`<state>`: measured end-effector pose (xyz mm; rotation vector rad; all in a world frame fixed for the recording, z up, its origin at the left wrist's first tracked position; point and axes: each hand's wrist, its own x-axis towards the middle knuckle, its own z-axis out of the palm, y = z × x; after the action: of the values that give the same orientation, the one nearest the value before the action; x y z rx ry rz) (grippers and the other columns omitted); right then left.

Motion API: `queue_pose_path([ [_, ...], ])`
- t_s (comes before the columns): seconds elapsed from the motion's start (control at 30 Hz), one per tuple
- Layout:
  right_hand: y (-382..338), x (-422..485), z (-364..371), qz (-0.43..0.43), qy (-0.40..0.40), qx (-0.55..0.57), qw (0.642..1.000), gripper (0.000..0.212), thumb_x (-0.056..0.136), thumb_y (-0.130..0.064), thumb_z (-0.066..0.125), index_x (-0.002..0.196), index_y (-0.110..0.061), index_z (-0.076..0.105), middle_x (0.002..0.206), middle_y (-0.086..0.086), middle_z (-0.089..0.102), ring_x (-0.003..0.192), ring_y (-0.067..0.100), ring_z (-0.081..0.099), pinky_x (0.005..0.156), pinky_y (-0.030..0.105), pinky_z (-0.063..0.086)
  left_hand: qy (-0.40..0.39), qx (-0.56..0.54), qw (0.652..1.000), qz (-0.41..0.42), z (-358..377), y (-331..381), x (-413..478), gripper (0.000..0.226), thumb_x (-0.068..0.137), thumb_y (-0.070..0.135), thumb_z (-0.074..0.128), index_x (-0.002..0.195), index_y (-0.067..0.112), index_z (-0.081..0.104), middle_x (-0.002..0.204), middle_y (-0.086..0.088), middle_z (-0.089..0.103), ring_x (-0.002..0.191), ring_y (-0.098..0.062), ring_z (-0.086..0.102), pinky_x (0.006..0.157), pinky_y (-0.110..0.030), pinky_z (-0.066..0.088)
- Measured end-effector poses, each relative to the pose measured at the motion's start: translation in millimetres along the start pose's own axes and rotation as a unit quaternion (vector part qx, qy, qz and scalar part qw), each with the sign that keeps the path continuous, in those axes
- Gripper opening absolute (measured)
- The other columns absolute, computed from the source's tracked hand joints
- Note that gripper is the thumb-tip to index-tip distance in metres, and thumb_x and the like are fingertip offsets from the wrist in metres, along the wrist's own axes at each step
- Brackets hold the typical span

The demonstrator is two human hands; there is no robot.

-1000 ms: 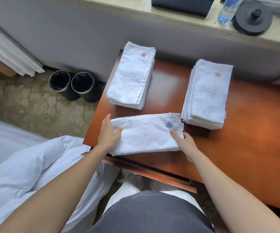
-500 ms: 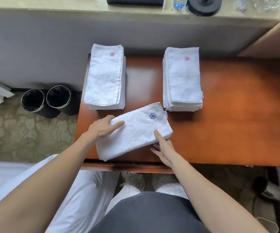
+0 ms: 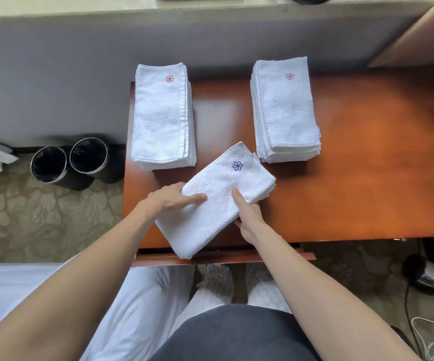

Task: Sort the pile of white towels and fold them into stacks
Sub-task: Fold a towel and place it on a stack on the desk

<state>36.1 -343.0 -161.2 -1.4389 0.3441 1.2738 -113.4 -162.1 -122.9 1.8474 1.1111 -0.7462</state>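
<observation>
**Blue-marked towel being held over the front edge of the bench**

Nearest the person, the folded towel (image 3: 210,220) is lying at a slant across the front edge of the bench (image 3: 367,165), its near corner hanging past that edge. Whether it is resting on the wood or being lifted just clear is hard to tell. The left grip (image 3: 169,199) is pinching the towel's left long side, thumb lying on top and the other fingers tucked round the edge. The right grip (image 3: 249,217) is pinching the opposite side the same way, thumb on top and fingers going underneath. Holding both long sides like this is probably keeping the folds from falling open while the piece is being turned and carried.

Its blue flower mark is facing up toward the far end. Beyond it, the left stack (image 3: 158,118) is sitting at the bench's back left corner and the right stack (image 3: 284,110) along the back edge, with bare wood between them. Both are showing red marks. So the blue one likely belongs in neither and is heading for its own spot, perhaps on the open wood to the right.
</observation>
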Motion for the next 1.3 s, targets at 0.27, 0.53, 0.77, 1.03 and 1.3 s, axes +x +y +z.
queue_pose_path([
  [0.27, -9, 12, -1, -0.087, -0.027, -0.086, 0.992, 0.05, 0.094, -0.04, 0.076, 0.137, -0.022, 0.058, 0.127, -0.006, 0.072, 0.119, 0.012, 0.068, 0.111, 0.042, 0.05, 0.012, -0.27, 0.96, 0.074, 44, -27, -8, 0.078, 0.075, 0.069, 0.08, 0.131, 0.019, 0.061, 0.124, 0.004, 0.072, 0.112, -0.019, 0.07, 0.096, -0.039, 0.056],
  [0.53, -30, 24, 11, -0.119, -0.041, -0.115, 0.985, 0.025, 0.1, -0.033, 0.068, 0.123, -0.024, 0.064, 0.12, -0.006, 0.075, 0.11, 0.009, 0.072, 0.098, 0.034, 0.056, 0.057, -0.326, 0.944, 0.012, 52, -20, -3, 0.087, 0.075, 0.078, 0.072, 0.133, 0.024, 0.037, 0.123, 0.014, 0.058, 0.107, -0.005, 0.063, 0.081, -0.026, 0.048],
  [0.77, -69, 36, 19, -0.125, -0.073, -0.116, 0.983, 0.026, 0.102, -0.034, 0.066, 0.126, -0.024, 0.062, 0.124, -0.003, 0.073, 0.11, 0.009, 0.072, 0.093, 0.03, 0.058, 0.07, -0.381, 0.922, 0.006, 50, 5, 13, 0.09, 0.072, 0.079, 0.074, 0.129, 0.022, 0.032, 0.126, 0.008, 0.055, 0.111, -0.009, 0.061, 0.082, -0.027, 0.048],
  [1.03, 9, -7, -24, -0.025, -0.156, -0.203, 0.966, 0.077, 0.087, -0.064, 0.075, 0.151, -0.041, 0.039, 0.136, -0.021, 0.065, 0.125, 0.002, 0.063, 0.107, 0.032, 0.048, 0.08, -0.417, 0.904, 0.055, 64, 2, 9, 0.051, 0.075, 0.077, 0.075, 0.111, 0.041, 0.073, 0.109, 0.013, 0.078, 0.102, -0.012, 0.075, 0.099, -0.042, 0.055],
  [1.3, -20, 5, -11, -0.067, -0.131, -0.177, 0.973, 0.057, 0.096, -0.05, 0.068, 0.147, -0.036, 0.047, 0.131, -0.017, 0.069, 0.12, 0.003, 0.066, 0.084, 0.016, 0.056, 0.086, -0.449, 0.887, 0.068, 51, 26, 17, 0.032, 0.085, 0.067, 0.072, 0.107, 0.044, 0.074, 0.11, 0.011, 0.078, 0.1, -0.013, 0.076, 0.1, -0.047, 0.055],
])
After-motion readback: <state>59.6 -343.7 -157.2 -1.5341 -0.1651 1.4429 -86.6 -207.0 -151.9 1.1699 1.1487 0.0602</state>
